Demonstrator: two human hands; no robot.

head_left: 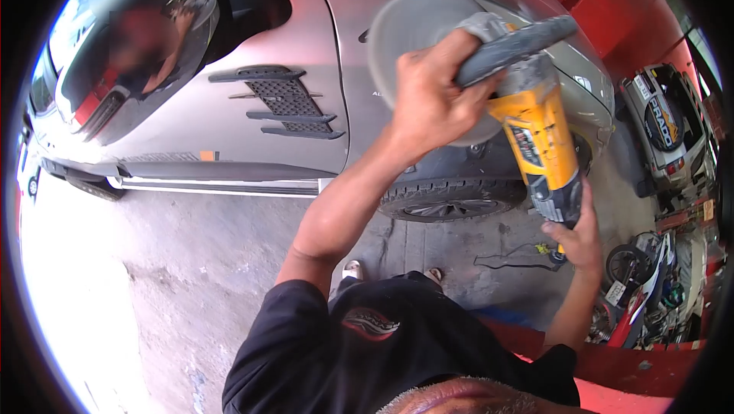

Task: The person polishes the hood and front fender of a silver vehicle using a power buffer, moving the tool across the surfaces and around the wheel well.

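A yellow and grey polisher is held in both my hands in front of a silver car's fender. My left hand wraps round its dark grey front handle. At the rear end of the tool body, my right hand is closed round the grip, its thumb showing. The round grey pad looks smeared, as if spinning, and lies over the fender above the front wheel. Whether it presses on the paint all round cannot be told. My left hand and the handle hide part of the pad.
A dark side mirror juts out at upper left, with a black vent trim beside it. Below the fender is the front tyre. A cable lies on the concrete floor. At right stand a motorbike and another vehicle.
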